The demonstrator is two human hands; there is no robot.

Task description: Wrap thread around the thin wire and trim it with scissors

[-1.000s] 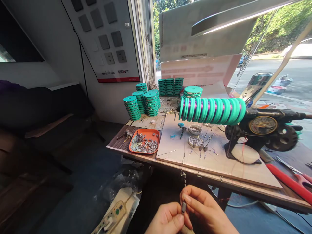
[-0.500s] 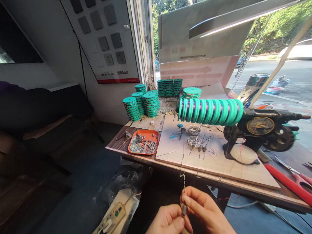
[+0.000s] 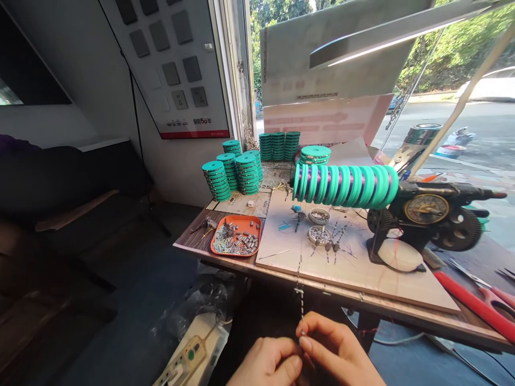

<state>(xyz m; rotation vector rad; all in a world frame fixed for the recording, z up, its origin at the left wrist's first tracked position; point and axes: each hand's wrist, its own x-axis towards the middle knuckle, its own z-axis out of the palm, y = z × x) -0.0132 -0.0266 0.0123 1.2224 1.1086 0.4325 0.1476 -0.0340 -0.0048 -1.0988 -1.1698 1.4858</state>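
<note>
Head view. Both hands meet at the lower edge of the frame, below the front edge of the workbench (image 3: 402,316). The left hand (image 3: 267,367) and right hand (image 3: 338,356) are closed in narrow pinches, fingertips touching, on the lower end of a thin twisted line (image 3: 300,289) that runs up to the wooden board (image 3: 362,273). What lies between the fingertips is hidden. On the board stand two small round tins (image 3: 319,225) with loose weights beside them. Left of the board sits an orange tray (image 3: 237,236) of small metal pieces. Behind are stacks of green spools (image 3: 235,174). At right, a hand-crank winder (image 3: 434,214) carries a row of green spools (image 3: 346,185) on its shaft. Red-handled scissors (image 3: 478,300) lie at far right.
</note>
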